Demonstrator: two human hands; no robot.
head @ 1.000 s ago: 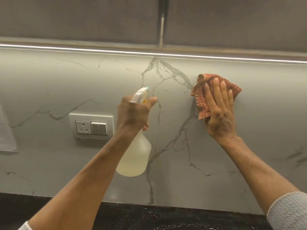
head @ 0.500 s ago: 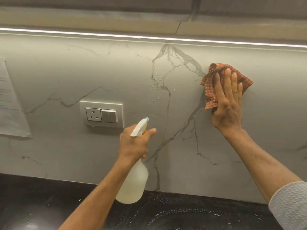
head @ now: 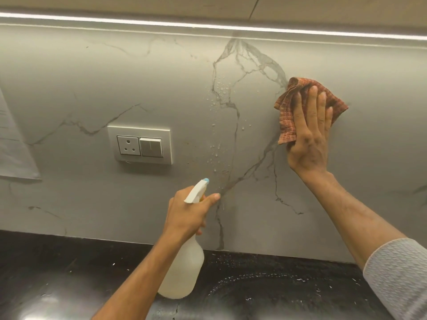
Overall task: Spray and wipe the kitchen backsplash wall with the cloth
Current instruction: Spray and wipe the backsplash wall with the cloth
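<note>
Backsplash (head: pixel 161 77) beaded with droplets (head: pixel 221 88) right of socket plate (head: pixel 139 145). Right hand (head: pixel 309 139), fingers straight and together, presses cloth (head: pixel 287 116) flat, hiding its middle. Left hand (head: pixel 187 213) grips spray bottle (head: pixel 182 269); trigger hidden. Paper (head: pixel 13 146) cut off left.

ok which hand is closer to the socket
Left. The left hand, gripping the bottle, is just below and right of the socket. The right hand presses the cloth on the wall, well off to the socket's right and slightly higher.
</note>
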